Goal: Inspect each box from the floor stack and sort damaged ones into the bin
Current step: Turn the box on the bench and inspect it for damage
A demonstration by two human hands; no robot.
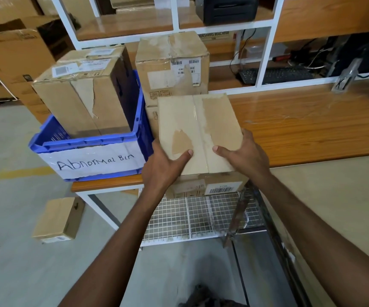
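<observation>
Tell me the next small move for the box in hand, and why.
Probably swing the held box left over the Abnormal Bin: both the left hand and right hand grip it, and its top face shows a torn patch and peeled tape, which looks like damage.

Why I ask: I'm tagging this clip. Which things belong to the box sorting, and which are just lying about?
Job: held box, gripped by left hand and right hand; blue bin labelled Abnormal Bin; torn box in it; box on the floor.
Lying about: keyboard; black machine on shelf; wire rack.
</observation>
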